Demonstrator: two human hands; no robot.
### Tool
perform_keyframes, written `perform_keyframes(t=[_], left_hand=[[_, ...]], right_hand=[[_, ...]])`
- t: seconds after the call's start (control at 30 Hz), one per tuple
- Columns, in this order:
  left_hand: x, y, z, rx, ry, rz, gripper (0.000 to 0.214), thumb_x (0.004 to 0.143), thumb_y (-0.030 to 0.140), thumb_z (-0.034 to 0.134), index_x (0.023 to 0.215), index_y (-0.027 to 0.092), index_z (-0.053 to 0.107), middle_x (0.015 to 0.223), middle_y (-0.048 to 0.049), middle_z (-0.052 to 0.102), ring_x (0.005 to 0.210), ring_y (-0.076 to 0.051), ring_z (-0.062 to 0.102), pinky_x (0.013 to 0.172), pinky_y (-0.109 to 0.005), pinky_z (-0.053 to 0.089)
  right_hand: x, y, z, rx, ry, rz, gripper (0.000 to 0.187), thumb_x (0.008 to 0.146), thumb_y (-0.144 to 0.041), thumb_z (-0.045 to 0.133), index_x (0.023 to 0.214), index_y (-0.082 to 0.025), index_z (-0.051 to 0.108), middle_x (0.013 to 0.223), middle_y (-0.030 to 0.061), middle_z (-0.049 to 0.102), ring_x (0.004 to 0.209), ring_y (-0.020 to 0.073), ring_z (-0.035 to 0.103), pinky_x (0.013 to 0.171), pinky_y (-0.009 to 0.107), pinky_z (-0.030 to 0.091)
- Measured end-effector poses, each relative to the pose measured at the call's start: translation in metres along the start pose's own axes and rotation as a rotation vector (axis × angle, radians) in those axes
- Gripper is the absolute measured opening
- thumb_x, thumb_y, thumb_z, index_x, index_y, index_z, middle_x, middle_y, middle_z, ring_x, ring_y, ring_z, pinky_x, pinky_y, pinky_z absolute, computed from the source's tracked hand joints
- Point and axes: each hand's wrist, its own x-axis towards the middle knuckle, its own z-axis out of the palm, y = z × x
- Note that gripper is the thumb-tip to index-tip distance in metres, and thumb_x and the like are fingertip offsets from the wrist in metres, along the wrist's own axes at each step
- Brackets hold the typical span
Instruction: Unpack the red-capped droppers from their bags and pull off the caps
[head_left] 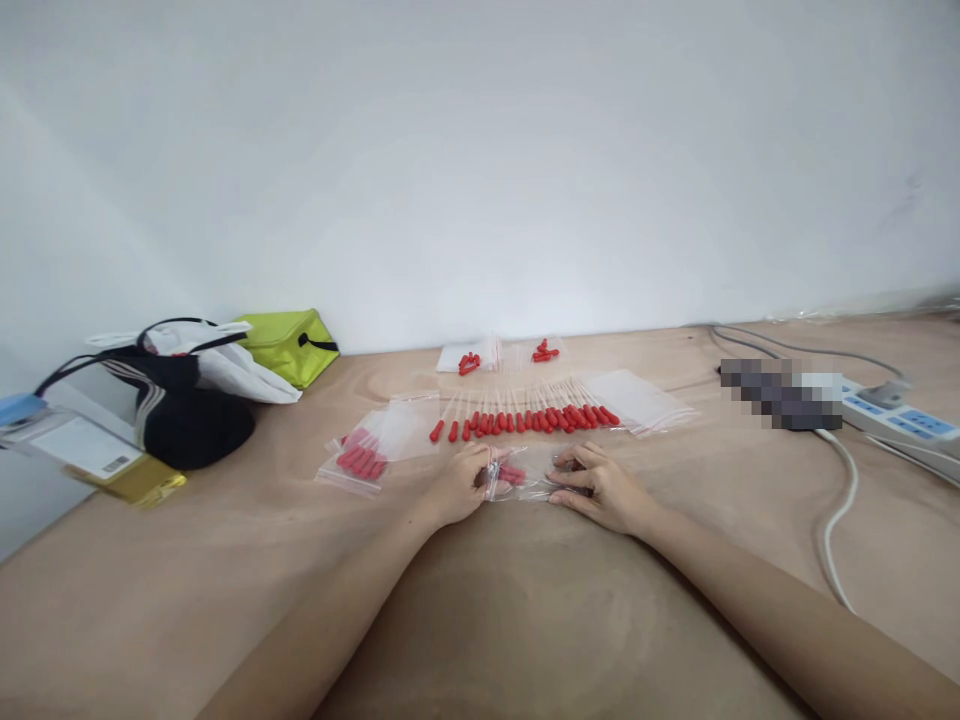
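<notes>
A clear zip bag [535, 488] with red-bulbed droppers [512, 474] inside lies flat between my two hands near the table's front edge. My left hand [461, 484] pinches the bag's zip end. At the opposite end, my right hand [600, 490] has its fingers curled on the plastic. Just beyond them, a row of red-bulbed droppers [525, 420] lies side by side, bulbs towards me and clear stems pointing away. Left of my left hand is a filled bag of droppers [363, 455], beside some flat clear bags [409, 425].
More flat bags [637, 400] lie right of the row. Two small groups of red bulbs [469, 363] sit by the wall. At left are a black cap [195, 425], a lime-green bag [285, 340] and a gold-and-white box [112, 455]. A power strip [900, 415] with cables is at right.
</notes>
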Motion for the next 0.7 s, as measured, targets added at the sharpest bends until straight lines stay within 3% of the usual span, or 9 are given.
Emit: perform_keyframes(t=[0.27, 0.47, 0.63, 0.7], left_hand=[[-0.007, 0.003, -0.004, 0.042, -0.028, -0.075, 0.012, 0.078, 0.029, 0.049, 0.081, 0.017, 0.049, 0.075, -0.0003, 0.051, 0.069, -0.013, 0.047, 0.065, -0.025, 0.041], [-0.014, -0.006, -0.009, -0.111, 0.008, -0.014, 0.011, 0.079, 0.025, 0.047, 0.083, 0.017, 0.054, 0.080, -0.0014, 0.057, 0.074, -0.013, 0.052, 0.071, -0.028, 0.043], [-0.031, -0.039, -0.043, -0.414, 0.140, -0.158, 0.021, 0.074, 0.035, 0.056, 0.085, 0.017, 0.058, 0.085, -0.0041, 0.064, 0.080, -0.015, 0.060, 0.074, -0.029, 0.048], [-0.039, -0.055, -0.063, -0.441, 0.275, -0.234, 0.029, 0.067, 0.039, 0.063, 0.083, 0.016, 0.059, 0.079, -0.0043, 0.066, 0.071, -0.015, 0.062, 0.069, -0.029, 0.050]], right_hand=[[0.000, -0.002, -0.001, -0.012, 0.005, -0.002, 0.033, 0.080, -0.046, 0.049, 0.101, -0.026, 0.064, 0.095, 0.0069, 0.057, 0.087, 0.0181, 0.051, 0.077, 0.035, 0.042], [-0.001, -0.002, 0.000, -0.009, 0.014, 0.005, 0.035, 0.080, -0.047, 0.048, 0.101, -0.025, 0.064, 0.096, 0.0074, 0.057, 0.087, 0.0187, 0.051, 0.077, 0.035, 0.042], [-0.001, -0.002, 0.000, -0.012, 0.015, 0.003, 0.034, 0.080, -0.047, 0.048, 0.100, -0.025, 0.064, 0.097, 0.0072, 0.057, 0.088, 0.0188, 0.051, 0.078, 0.036, 0.041], [-0.001, -0.002, 0.000, -0.010, 0.015, 0.001, 0.034, 0.080, -0.047, 0.048, 0.100, -0.025, 0.064, 0.097, 0.0073, 0.057, 0.088, 0.0189, 0.051, 0.079, 0.036, 0.041]])
